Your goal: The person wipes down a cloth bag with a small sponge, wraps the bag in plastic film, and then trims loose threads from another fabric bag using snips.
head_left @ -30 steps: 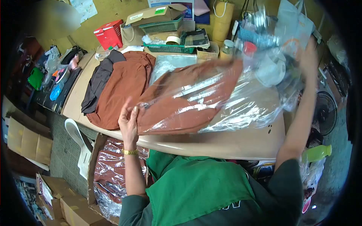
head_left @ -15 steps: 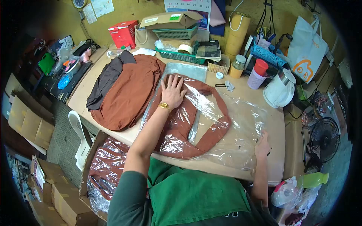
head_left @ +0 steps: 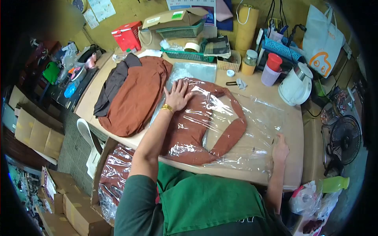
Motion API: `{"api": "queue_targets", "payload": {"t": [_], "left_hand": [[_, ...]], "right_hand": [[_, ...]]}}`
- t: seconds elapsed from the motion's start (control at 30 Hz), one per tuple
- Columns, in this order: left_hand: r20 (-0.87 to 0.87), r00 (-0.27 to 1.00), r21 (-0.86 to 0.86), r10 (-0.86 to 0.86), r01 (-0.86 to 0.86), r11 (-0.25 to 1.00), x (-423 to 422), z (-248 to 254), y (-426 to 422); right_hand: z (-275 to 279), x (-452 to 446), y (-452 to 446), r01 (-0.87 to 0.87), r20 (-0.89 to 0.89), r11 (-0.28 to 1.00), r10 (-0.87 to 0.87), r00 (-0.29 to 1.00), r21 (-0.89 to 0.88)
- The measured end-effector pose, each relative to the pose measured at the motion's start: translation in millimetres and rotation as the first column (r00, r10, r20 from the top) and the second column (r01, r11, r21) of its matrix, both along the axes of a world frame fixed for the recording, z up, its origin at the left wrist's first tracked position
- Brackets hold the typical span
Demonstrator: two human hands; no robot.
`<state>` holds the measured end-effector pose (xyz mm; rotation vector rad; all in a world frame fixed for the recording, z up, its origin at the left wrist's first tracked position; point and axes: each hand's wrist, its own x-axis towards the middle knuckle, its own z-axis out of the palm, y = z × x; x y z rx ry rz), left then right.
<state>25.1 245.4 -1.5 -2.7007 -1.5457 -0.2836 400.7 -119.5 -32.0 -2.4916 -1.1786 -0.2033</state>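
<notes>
A rust-brown long-sleeved garment (head_left: 187,128) lies flat inside a clear plastic bag (head_left: 258,118) on the table, one sleeve bent toward the right. My left hand (head_left: 177,96) rests palm down on the bag's left part, fingers spread. A gold watch is on that wrist. At the bag's right edge is my right hand (head_left: 280,149), its index finger pointing away from me and the other fingers curled. It appears to grip the plastic edge, though the fingertips are small and partly hidden. Left of the bag lies a folded brown and dark grey garment pile (head_left: 134,96).
Behind the bag are flat clear plastic sleeves (head_left: 202,70), green baskets (head_left: 189,56), a glass jar (head_left: 249,63) and a white kettle (head_left: 295,88). A cardboard box (head_left: 103,165) with bagged brown garments stands at the front left. A black fan (head_left: 344,139) is at right.
My left hand has slid slightly left over the bagged garment, with fingers spread wider. My right hand stays at the bag's right edge. The whole view has shifted a little.
</notes>
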Motion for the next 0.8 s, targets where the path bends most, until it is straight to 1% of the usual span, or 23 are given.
{"api": "queue_targets", "payload": {"t": [0.07, 0.1, 0.17, 0.2, 0.23, 0.27, 0.3, 0.33, 0.37, 0.4, 0.43, 0.47, 0.5, 0.53, 0.57, 0.6, 0.63, 0.67, 0.7, 0.77, 0.8], "left_hand": [[-0.011, 0.999, 0.069, -0.031, 0.032, 0.997, -6.7, 31.0, -27.7], [0.055, 0.998, 0.089, -0.030, 0.025, 0.996, -13.0, 46.8, -49.9], [0.060, 0.998, 0.126, -0.016, 0.008, 0.992, -29.8, 54.0, -87.5], [0.067, 0.998, 0.154, -0.013, 0.002, 0.988, -38.0, 50.6, -103.1], [0.067, 0.998, 0.146, -0.006, -0.004, 0.989, -46.3, 33.0, -110.8], [0.045, 0.998, 0.089, 0.037, -0.041, 0.995, -55.2, 6.1, -115.2], [0.020, 0.997, 0.031, 0.079, -0.080, 0.996, -60.6, -1.3, -122.8], [0.055, 0.998, 0.060, 0.041, -0.044, 0.997, -67.5, -4.6, -122.1], [0.043, 0.998, 0.038, 0.052, -0.054, 0.998, -69.8, -6.5, -117.1], [0.032, 0.998, 0.012, 0.058, -0.058, 0.998, -68.7, -7.0, -116.2], [0.007, 0.996, -0.041, 0.093, -0.092, 0.995, -63.9, 3.6, -118.9], [0.082, 0.991, -0.006, 0.106, -0.106, 0.994, -54.2, 13.5, -123.5], [0.176, 0.984, 0.080, -0.029, 0.016, 0.997, -37.1, 33.7, -133.4], [0.252, 0.952, 0.167, -0.170, 0.131, 0.977, -15.7, 58.6, -147.9], [0.356, 0.878, 0.118, -0.321, 0.299, 0.947, 8.2, 85.5, -165.5], [0.461, 0.769, 0.081, -0.443, 0.460, 0.884, 33.5, 105.3, -184.7], [0.540, 0.634, 0.207, -0.554, 0.538, 0.817, 63.3, 112.0, -202.5], [0.590, 0.476, 0.342, -0.652, 0.584, 0.736, 83.3, 118.5, -213.9], [0.588, 0.461, 0.352, -0.665, 0.595, 0.723, 89.8, 128.8, -214.2], [0.495, 0.577, 0.170, -0.650, 0.669, 0.723, 107.2, 148.8, -202.4], [0.425, 0.465, 0.418, -0.777, 0.660, 0.624, 109.4, 143.1, -177.8]], "right_hand": [[1.7, 2.7, 1.6, 0.007, 0.022, 1.000, -0.007, 1.000, -0.018], [1.1, 2.6, 0.8, 0.014, 0.003, 1.000, -0.014, 1.000, -0.025], [-2.0, 0.9, -1.9, 0.020, -0.020, 0.999, -0.021, 1.000, -0.048], [-3.2, 1.1, -2.1, -0.004, -0.003, 1.000, 0.004, 1.000, 0.007], [-3.1, 1.8, 0.7, -0.032, 0.016, 0.997, 0.030, 0.999, 0.068], [-2.1, 1.8, 2.6, -0.037, 0.014, 0.997, 0.036, 0.999, 0.060], [0.4, 1.4, 3.2, -0.002, -0.026, 1.000, 0.002, 1.000, 0.006], [4.3, 0.9, 4.7, 0.032, -0.064, 0.998, -0.035, 0.997, -0.046], [7.8, -2.4, 6.4, 0.038, -0.069, 0.998, -0.041, 0.997, -0.046], [16.8, -10.0, 6.1, 0.041, -0.103, 0.998, -0.035, 0.994, 0.053], [25.3, -14.6, 7.7, 0.051, -0.128, 0.986, -0.031, 0.991, 0.159], [31.4, -14.8, 13.0, 0.072, -0.119, 0.982, -0.052, 0.992, 0.173], [36.2, -15.6, 17.3, -0.064, -0.166, 0.939, 0.126, 0.978, 0.338], [41.1, -20.6, 21.5, -0.181, -0.180, 0.851, 0.303, 0.936, 0.493], [61.2, -39.0, 31.3, -0.264, -0.192, 0.795, 0.426, 0.884, 0.546], [88.3, -63.5, 41.7, -0.342, -0.195, 0.727, 0.544, 0.816, 0.596], [108.1, -85.9, 48.7, -0.309, -0.374, 0.720, 0.619, 0.691, 0.622], [125.4, -100.4, 54.5, -0.274, -0.520, 0.712, 0.675, 0.524, 0.647], [139.9, -104.4, 56.8, -0.265, -0.512, 0.711, 0.669, 0.539, 0.651], [161.0, -103.0, 58.7, -0.284, -0.617, 0.701, 0.711, 0.337, 0.654], [166.2, -95.3, 57.1, -0.276, -0.611, 0.701, 0.711, 0.348, 0.658]]}}
